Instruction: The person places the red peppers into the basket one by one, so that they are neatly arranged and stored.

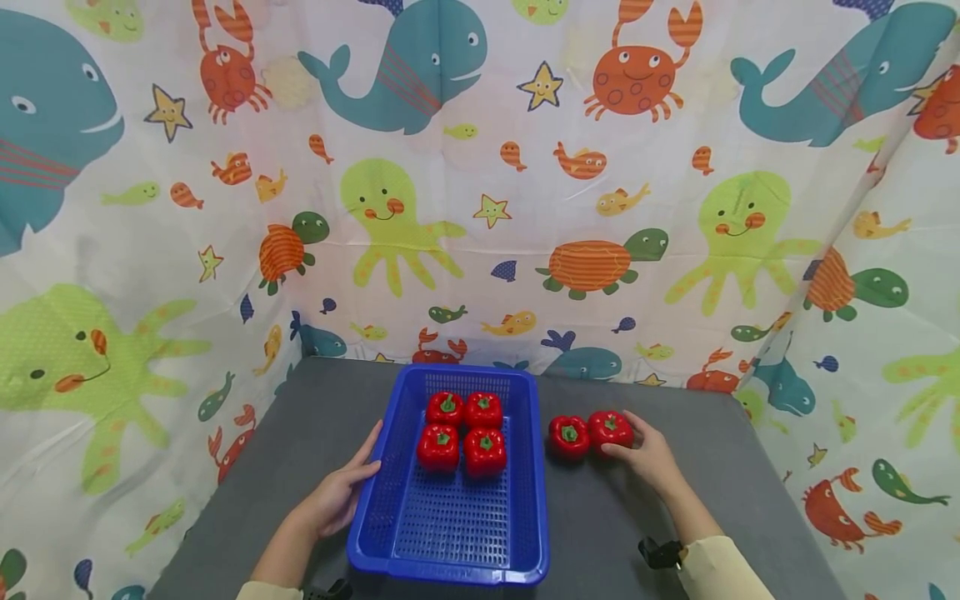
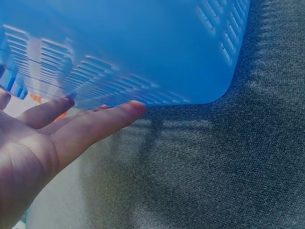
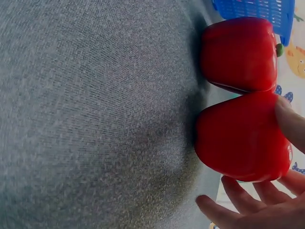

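Four red peppers (image 1: 465,431) lie in the blue basket (image 1: 525,533), steadied by the flat left hand (image 1: 337,497); two remain on the tabletop (image 1: 285,467), the right hand (image 1: 648,457) cupping the outer pepper (image 1: 610,427).

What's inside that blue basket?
The blue basket holds four red peppers at its far end, stems up; its near half shows bare mesh. The floor beneath the peppers is covered.
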Action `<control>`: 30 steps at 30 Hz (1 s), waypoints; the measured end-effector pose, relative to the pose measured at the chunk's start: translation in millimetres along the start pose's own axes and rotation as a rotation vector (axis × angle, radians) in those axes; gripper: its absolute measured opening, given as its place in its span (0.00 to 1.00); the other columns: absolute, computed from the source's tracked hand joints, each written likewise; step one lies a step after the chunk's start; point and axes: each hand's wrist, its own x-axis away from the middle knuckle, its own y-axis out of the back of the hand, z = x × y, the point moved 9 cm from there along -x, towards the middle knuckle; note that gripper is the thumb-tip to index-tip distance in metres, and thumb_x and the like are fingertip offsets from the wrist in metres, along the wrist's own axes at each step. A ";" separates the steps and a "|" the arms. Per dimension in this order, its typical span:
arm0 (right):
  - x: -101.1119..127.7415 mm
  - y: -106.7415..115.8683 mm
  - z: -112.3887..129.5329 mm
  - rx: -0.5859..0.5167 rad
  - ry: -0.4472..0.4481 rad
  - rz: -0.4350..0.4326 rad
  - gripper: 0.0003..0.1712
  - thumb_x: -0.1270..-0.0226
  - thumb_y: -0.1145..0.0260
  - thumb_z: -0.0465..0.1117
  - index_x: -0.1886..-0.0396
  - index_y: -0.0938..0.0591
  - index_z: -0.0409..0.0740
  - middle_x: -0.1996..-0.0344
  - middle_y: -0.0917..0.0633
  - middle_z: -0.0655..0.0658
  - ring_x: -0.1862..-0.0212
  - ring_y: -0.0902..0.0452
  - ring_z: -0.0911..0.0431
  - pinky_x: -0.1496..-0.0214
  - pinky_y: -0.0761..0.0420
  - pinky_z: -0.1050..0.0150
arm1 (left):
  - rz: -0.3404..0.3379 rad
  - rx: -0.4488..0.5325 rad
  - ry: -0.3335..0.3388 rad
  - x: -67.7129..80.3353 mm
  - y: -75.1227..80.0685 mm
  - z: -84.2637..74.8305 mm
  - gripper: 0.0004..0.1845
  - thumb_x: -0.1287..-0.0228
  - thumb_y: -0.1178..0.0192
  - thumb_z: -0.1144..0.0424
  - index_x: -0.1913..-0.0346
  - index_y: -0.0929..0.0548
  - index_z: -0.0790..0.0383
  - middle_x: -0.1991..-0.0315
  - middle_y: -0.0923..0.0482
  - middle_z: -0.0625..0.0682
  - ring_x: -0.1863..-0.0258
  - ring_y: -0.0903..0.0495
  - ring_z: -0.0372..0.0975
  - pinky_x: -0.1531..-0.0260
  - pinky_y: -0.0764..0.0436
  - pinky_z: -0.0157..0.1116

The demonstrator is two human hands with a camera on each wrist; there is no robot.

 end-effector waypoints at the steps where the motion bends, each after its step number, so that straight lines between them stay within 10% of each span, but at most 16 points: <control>1: 0.4 -0.1 -0.8 0.000 -0.006 -0.001 0.54 0.37 0.26 0.53 0.20 0.44 0.41 0.26 0.36 0.29 0.30 0.36 0.32 0.36 0.24 0.40 | 0.001 0.005 0.001 -0.2 0.1 0.4 0.35 0.16 0.66 0.58 0.23 0.69 0.21 0.17 0.75 0.53 0.21 0.58 0.63 0.29 0.37 0.60; 15: 13.6 8.0 -1.1 0.022 -0.049 -0.077 0.57 0.44 0.24 0.62 0.25 0.40 0.38 0.29 0.34 0.30 0.31 0.36 0.33 0.42 0.18 0.44 | -0.002 0.031 0.008 -1.6 2.2 3.6 0.35 0.16 0.65 0.57 0.23 0.68 0.20 0.17 0.73 0.53 0.21 0.56 0.62 0.29 0.37 0.59; 30: 38.7 16.5 60.4 0.015 -0.015 -0.175 0.60 0.44 0.26 0.67 0.21 0.42 0.43 0.30 0.32 0.34 0.32 0.33 0.36 0.45 0.16 0.45 | -0.013 -0.015 -0.003 -0.5 3.4 0.8 0.35 0.16 0.65 0.58 0.22 0.70 0.23 0.17 0.74 0.54 0.21 0.57 0.65 0.31 0.35 0.60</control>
